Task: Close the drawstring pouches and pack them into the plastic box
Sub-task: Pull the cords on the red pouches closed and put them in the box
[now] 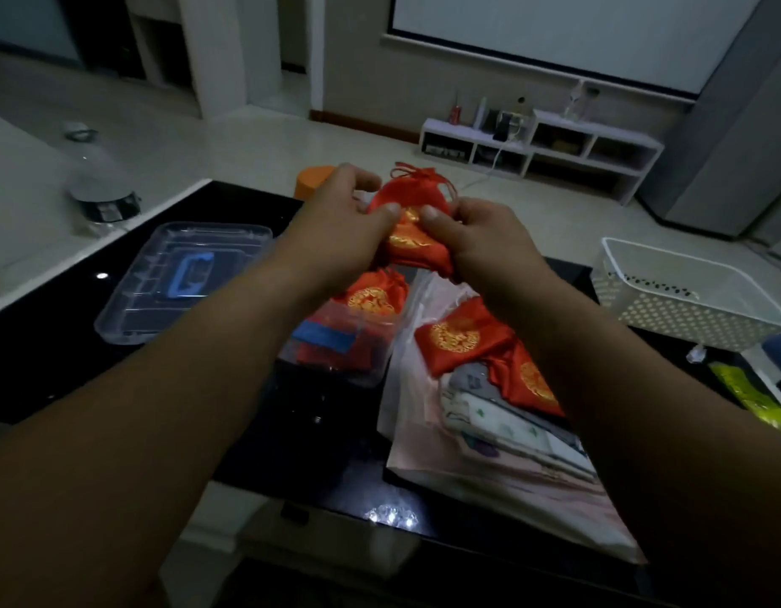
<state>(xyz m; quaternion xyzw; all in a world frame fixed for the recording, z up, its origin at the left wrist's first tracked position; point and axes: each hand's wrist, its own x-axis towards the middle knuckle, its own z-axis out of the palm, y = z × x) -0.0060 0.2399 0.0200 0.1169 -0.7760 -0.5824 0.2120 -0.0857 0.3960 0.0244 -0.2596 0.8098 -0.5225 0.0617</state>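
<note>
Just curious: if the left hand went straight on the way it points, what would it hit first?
The left hand pinches the red pouch; past that, likely the right hand, thumbs nearly touching.

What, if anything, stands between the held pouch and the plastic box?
Nothing visible does. The left hand and right hand hold the pouch above the open box. Its lid lies apart on the left. One packed pouch already sits inside.

- Both bare forearms reach forward, wrists angled toward each other.
- Left hand (344, 212) curls in, its thumb pinching the red pouch (417, 252) against its fingers.
- Right hand (480, 243) mirrors it, thumb clamped just beside the left thumb.
</note>
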